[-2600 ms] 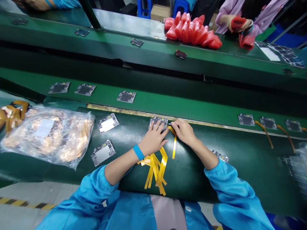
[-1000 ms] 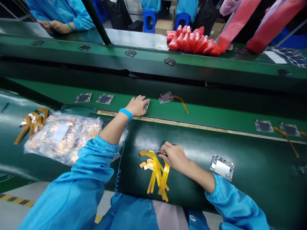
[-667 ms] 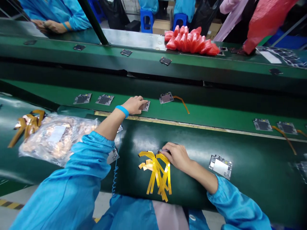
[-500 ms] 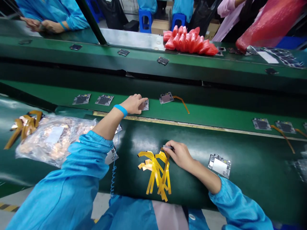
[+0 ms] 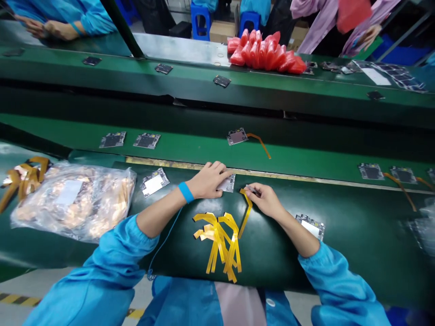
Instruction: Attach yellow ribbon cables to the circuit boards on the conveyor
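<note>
My left hand (image 5: 210, 180), with a blue band at the wrist, is closed over a small circuit board (image 5: 228, 183) on the near green surface. Just to its right, my right hand (image 5: 267, 199) pinches the upper end of a yellow-orange flex ribbon cable (image 5: 246, 215), which hangs down from the fingertips. A small grey object also shows at those fingers, too little of it to name. Below both hands lies a pile of yellow flex cables (image 5: 220, 244). Two boards with white patches, one at the left (image 5: 154, 182) and one at the right (image 5: 311, 226), lie beside my forearms.
A clear plastic bag (image 5: 74, 199) of copper-coloured parts sits at left, near loose flex cables (image 5: 29, 179). Along the green belt (image 5: 190, 145) lie several boards, some with cables attached. Red plastic bags (image 5: 265, 52) rest on the far line, where other people work.
My left hand has brought a board from the belt down onto the near surface. My right hand has lifted one flex cable off the pile, up and right towards the board.
</note>
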`<state>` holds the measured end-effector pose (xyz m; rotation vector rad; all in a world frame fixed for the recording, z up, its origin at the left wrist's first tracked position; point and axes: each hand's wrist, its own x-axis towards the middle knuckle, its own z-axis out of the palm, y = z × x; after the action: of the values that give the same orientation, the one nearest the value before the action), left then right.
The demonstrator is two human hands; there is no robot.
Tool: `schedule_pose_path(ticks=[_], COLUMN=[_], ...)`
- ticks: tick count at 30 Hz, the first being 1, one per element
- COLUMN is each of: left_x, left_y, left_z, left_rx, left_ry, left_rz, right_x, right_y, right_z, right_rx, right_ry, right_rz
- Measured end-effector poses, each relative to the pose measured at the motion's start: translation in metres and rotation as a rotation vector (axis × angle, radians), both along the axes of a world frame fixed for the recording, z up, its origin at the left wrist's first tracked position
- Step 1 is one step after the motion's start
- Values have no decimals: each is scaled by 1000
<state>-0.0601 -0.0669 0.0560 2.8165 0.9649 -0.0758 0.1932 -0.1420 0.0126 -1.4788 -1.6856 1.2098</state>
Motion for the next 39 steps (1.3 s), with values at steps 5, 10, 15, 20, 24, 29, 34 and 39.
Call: schedule_pose_path(ticks=[5, 10, 15, 20, 24, 29, 34, 39], left_x=[25, 44, 49, 52, 44, 20, 16, 38], left_y=[-14, -22, -26, -29, -29, -30, -34, -36], left_z=[-6, -14, -18, -17, -16, -15, -14, -14], left_rx=[-25, -16, 9, 6, -19, -38, -49, -12], left_ry=[-13, -2, -9, -10, -50, -156, -173, -83], left_rz=[197, 340, 403, 417, 384, 262, 301, 465], right_x=[-4, -6, -7, -10, -18, -28, -30, -27], right_y=[6, 9, 11, 15, 16, 16, 17, 18], right_z=[-7, -13, -12, -6, -5, -3, -1, -4], right_rx=[25, 34, 49, 71, 57, 29, 31, 41], right_ry=[-29, -84, -148, -217, -202, -226, -258, -203], right_rz=[-69, -123, -124, -107, -119, -122, -155, -188])
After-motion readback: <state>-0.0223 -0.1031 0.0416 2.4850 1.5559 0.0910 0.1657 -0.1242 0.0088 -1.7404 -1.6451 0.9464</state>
